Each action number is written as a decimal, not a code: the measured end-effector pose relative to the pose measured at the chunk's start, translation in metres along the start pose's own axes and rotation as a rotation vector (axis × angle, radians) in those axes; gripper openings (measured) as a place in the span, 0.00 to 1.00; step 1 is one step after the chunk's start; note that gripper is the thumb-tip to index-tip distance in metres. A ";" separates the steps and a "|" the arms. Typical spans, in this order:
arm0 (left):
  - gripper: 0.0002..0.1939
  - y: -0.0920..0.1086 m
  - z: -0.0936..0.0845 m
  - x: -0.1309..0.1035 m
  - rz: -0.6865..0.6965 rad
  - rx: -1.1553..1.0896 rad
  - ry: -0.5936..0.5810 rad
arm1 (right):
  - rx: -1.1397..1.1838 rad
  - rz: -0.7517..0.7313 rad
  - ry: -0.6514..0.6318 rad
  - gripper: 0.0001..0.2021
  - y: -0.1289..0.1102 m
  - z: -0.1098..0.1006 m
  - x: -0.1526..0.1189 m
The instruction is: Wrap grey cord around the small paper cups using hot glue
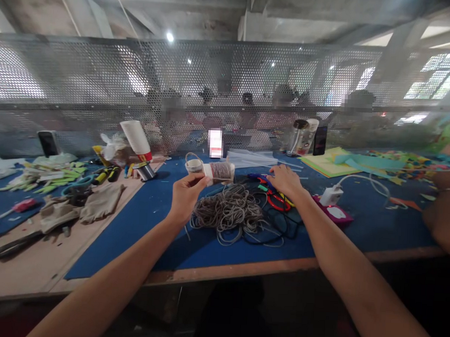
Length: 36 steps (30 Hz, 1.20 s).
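The paper cup (222, 172) is held sideways above the tangled cord (226, 208), its end pinched in the left hand (188, 194); it could be dented by a tighter squeeze. The right hand (285, 181) is held apart, its grip hidden. Loops could be snagged if the red-handled tool (283, 209) is pulled.

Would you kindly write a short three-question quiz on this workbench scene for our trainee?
1. Which hand holds the printed white paper cup?
2. True or false: in the picture, the tall stack of white paper cups stands left of the tangled grey cord.
3. Which is nearest the right hand: (a) beige cloth gloves, (b) the tangled grey cord, (c) the tall stack?

Key: 1. the left hand; 2. true; 3. b.
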<state>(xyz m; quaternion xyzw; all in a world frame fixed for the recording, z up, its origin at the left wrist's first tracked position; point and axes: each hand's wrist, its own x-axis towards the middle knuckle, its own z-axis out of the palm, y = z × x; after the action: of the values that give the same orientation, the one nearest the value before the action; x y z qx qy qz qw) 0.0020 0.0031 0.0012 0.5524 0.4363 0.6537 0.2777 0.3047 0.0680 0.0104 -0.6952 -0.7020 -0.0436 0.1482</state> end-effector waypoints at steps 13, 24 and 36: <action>0.12 -0.004 -0.001 0.000 -0.042 -0.005 -0.024 | 0.240 0.132 -0.213 0.22 0.021 0.019 0.022; 0.14 -0.006 -0.002 0.003 -0.146 -0.093 -0.049 | 1.267 -0.056 0.137 0.18 -0.033 -0.009 0.001; 0.18 -0.009 -0.003 0.005 -0.190 -0.201 -0.038 | 1.100 -0.295 0.084 0.14 -0.077 -0.027 -0.047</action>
<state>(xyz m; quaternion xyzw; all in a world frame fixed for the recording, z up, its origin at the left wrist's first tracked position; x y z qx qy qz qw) -0.0027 0.0104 -0.0044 0.4902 0.4138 0.6543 0.4005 0.2319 0.0135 0.0348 -0.4081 -0.7044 0.2808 0.5084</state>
